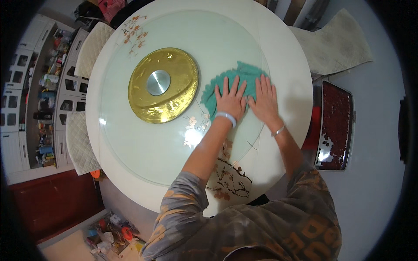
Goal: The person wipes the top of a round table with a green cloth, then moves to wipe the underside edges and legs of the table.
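Gold disc (186,82): on the round glass top (148,150).
Green cloth (248,71): rumpled on the glass, near its right edge.
My left hand (231,102): spread flat on the cloth.
My right hand (266,103): flat beside it, fingers over the cloth's right side.

A crumpled teal cloth (251,78) is spread on the glass turntable (139,143) beneath the left hand (230,103) and partly under the right hand (265,103); folds are left showing beyond the grip (a wavy edge is seen to its left).
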Motion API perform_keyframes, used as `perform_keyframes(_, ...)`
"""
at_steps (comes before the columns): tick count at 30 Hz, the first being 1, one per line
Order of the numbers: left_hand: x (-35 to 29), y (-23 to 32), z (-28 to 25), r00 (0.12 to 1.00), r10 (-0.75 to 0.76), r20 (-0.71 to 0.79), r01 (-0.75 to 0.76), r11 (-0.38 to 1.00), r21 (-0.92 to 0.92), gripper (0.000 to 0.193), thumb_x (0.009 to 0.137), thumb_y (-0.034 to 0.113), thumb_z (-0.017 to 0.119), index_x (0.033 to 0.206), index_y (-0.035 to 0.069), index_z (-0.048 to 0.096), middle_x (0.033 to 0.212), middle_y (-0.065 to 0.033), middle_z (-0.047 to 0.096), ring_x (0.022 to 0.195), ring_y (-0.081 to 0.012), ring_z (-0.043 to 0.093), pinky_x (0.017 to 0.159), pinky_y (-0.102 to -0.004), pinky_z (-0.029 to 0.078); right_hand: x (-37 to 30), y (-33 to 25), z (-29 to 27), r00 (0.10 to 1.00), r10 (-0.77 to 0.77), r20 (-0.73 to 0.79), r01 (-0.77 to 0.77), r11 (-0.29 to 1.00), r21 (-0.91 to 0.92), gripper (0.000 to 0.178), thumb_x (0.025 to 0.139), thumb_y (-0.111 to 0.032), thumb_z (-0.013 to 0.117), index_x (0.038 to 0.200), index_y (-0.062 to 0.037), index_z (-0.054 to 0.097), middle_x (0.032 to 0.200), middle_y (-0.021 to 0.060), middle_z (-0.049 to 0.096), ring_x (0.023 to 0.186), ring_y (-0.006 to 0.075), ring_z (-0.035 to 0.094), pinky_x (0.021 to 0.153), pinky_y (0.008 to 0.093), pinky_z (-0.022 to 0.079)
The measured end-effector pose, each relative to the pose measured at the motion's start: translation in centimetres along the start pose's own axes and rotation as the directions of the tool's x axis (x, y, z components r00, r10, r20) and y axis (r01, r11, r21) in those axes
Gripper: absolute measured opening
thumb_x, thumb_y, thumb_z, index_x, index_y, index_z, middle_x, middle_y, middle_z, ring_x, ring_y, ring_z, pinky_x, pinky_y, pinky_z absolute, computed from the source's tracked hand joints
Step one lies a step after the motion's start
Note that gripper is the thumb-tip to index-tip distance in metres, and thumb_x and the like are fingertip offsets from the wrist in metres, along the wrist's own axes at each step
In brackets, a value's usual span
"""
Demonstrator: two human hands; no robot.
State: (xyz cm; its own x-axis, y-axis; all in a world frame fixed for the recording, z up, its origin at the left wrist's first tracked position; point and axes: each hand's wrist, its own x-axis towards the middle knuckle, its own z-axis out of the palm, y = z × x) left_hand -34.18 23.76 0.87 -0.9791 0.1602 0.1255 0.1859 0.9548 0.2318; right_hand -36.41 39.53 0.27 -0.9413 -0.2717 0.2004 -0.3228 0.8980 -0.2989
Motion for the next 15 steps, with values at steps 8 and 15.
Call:
perform_keyframes(8, 5.6, -8.6, -0.1, 0.956, -0.284, -0.072, 0.290, 0.952, 0.101, 0.057, 0.098, 0.042, 0.040, 0.153, 0.029, 0.031, 0.161, -0.0021, 0.023, 0.148, -0.0379, 0.017, 0.113, -0.0656, 0.013, 12.2, -4.5, 4.7, 0.989, -0.150, 0.005, 0.150, 0.989, 0.008, 0.069, 0.090, -0.039, 0.052, 0.147, -0.0022, 0.038, 0.156, 0.0196, 0.029, 0.146, 0.0342, 0.024, 0.119, 0.0485, 0.016)
perform_keyframes(15, -4.0, -12.1, -3.4, 0.895, -0.438, -0.087, 0.446, 0.885, 0.136, 0.059, 0.098, 0.043, 0.038, 0.154, 0.028, 0.028, 0.162, -0.0034, 0.021, 0.148, -0.0391, 0.016, 0.113, -0.0659, 0.011, 8.8, -12.6, 6.2, 0.933, -0.350, 0.084, 0.343, 0.935, 0.093, 0.068, 0.090, -0.040, 0.052, 0.147, -0.0055, 0.039, 0.158, 0.0170, 0.027, 0.147, 0.0323, 0.022, 0.120, 0.0482, 0.015)
